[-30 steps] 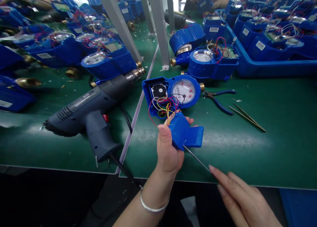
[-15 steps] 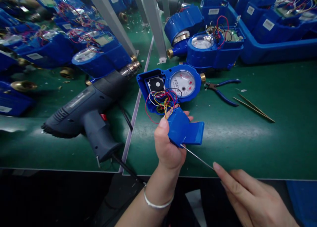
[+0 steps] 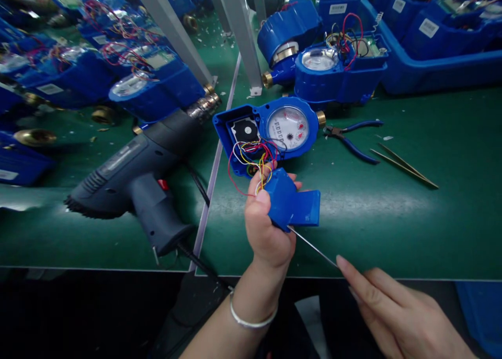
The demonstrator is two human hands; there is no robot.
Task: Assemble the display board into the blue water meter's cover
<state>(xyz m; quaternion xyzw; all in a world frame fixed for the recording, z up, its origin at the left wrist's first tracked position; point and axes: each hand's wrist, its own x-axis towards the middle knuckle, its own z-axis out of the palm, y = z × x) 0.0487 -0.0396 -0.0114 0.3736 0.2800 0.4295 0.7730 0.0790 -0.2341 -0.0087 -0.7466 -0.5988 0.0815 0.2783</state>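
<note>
My left hand (image 3: 269, 226) is closed around a blue plastic cover (image 3: 284, 199) with a flat flap sticking out to the right. Red, yellow and white wires (image 3: 259, 158) run from beside the cover into an open blue water meter (image 3: 254, 108), which lies just beyond my hand with its round dial (image 3: 288, 126) facing up. In my right hand (image 3: 396, 307) is a thin metal rod tool like a screwdriver (image 3: 314, 248); the fingers hide its handle. Its tip touches the lower edge of the cover.
A heat gun (image 3: 133, 171) lies at left, its cord hanging over the table edge. Pliers (image 3: 353, 137) and tweezers (image 3: 406, 165) lie right of the meter. More water meters (image 3: 157, 87) stand at the back, some in a blue bin (image 3: 439, 74). Grey metal posts (image 3: 239, 40) rise behind.
The view has shifted slightly. My left hand still holds the cover, and the tool tip stays against its lower edge; both hands have barely moved.
</note>
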